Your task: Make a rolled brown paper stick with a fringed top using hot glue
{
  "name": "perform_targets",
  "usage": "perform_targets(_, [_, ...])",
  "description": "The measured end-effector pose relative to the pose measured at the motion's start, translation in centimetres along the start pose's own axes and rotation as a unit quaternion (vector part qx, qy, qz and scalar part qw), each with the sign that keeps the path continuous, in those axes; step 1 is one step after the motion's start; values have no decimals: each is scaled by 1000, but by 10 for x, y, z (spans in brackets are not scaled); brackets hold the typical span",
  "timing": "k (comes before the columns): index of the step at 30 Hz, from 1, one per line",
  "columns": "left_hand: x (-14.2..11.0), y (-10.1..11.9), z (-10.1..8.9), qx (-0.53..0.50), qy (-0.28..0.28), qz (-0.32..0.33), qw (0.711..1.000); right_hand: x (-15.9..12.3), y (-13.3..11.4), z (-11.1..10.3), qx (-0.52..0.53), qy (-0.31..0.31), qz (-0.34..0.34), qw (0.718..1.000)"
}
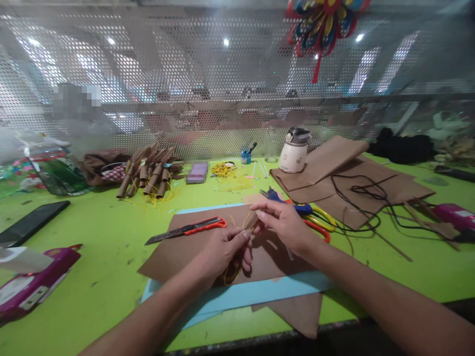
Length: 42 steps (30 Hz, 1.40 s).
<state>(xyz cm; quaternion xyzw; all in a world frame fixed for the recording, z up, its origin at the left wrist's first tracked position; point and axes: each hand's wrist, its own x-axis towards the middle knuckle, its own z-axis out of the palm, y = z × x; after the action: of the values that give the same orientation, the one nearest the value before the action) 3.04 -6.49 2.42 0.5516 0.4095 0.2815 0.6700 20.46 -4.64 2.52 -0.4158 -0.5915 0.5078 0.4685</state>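
We are holding a small brown paper piece (253,220) between our two hands, above the middle of a brown paper sheet (176,254); the piece is sloping from upper right to lower left, with its body showing in the narrow gap between the fingertips. Our right hand (279,220) is pinching the upper end, thumb against bent fingers; our left hand (226,247) is pressing thumb and forefinger together at the lower end, its other fingers curling beneath; yellow string (246,217) is rising beside the piece, and more of it is looping below the left palm, though we cannot tell which fingers are gripping it.

Just beyond the left hand, a box cutter (198,227) with an orange handle is lying on the sheet, its blade end pointing left; a light blue sheet (260,293) is showing beneath the brown one. Beyond the right hand, a blue-handled tool (305,209) is lying next to yellow and red tool handles (326,220); farther back, rolled brown paper tubes (150,179) are resting in a heap on the left, while a lidded bottle (292,155) is standing beside larger brown sheets (334,185).
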Motion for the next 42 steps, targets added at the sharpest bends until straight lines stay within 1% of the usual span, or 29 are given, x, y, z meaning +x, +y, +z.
perform_targets(5, [2, -1, -2, -5, -11, -14, 1000, -1, -1, 1, 4, 1, 4, 1000])
perform_targets(9, [1, 0, -2, -29, -19, -24, 999, -2, -3, 2, 4, 6, 12, 1000])
perform_targets(14, [-2, 0, -3, -50, -5, -33, 998, -1, 1, 2, 37, 6, 10, 999])
perform_targets(16, [-2, 0, -6, -77, -4, -42, 996, 0, 2, 2, 66, 15, 9, 998])
perform_targets(19, [-2, 0, -10, -153, -5, -54, 987, 1, 3, 2, 80, 33, 17, 996])
perform_targets(22, [-1, 2, -12, -213, 4, -28, 977, 2, 2, -2, 32, 58, 6, 998])
perform_targets(26, [-2, 8, -12, -270, 12, 12, 963, 4, 4, -13, -82, 112, -55, 989])
perform_targets(29, [-2, 11, -13, -315, 23, 41, 948, 5, 4, -19, -126, 126, -92, 980])
perform_targets(31, [-1, 10, -14, -330, 29, 50, 942, 4, 3, -19, -141, 114, -98, 979])
perform_targets(34, [0, 8, -17, -334, 31, 54, 940, 0, 2, -14, -175, 67, -96, 978])
perform_targets(36, [2, 6, -19, -335, 26, 59, 940, -4, 1, -11, -214, 39, -113, 969])
perform_targets(39, [2, 5, -21, -334, 10, 64, 940, -9, 0, -8, -263, 30, -153, 952])
perform_targets(42, [2, 7, -22, -328, 28, 72, 941, -12, -3, -8, -282, 13, -175, 943])
